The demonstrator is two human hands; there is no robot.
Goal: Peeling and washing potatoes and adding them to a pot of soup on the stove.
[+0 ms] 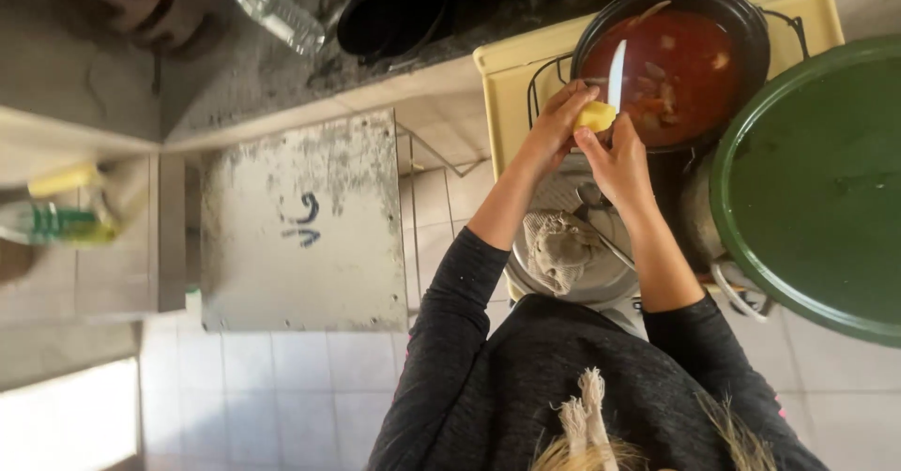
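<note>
Fingertips of the left hand (556, 124) pinch a peeled yellow potato (595, 115) at upper centre of the frame, while the right hand (619, 159) closes around the handle of a knife (617, 74), its pale blade standing up from the potato. Both hands hang at the near rim of a black pot (741, 21) of red stew, so cut pieces would likely drop straight in. To cut well here, the blade looks best drawn slowly toward the thumb, with the left fingers kept clear of its edge and the potato held low over the stew to limit splashing. Outward, a large green lid (807, 189) fills the right of the frame, close to the right forearm. Below the hands a metal bowl (563, 288) holds a crumpled cloth (561, 246). A clear plastic bottle (274, 7) lies at upper left.
</note>
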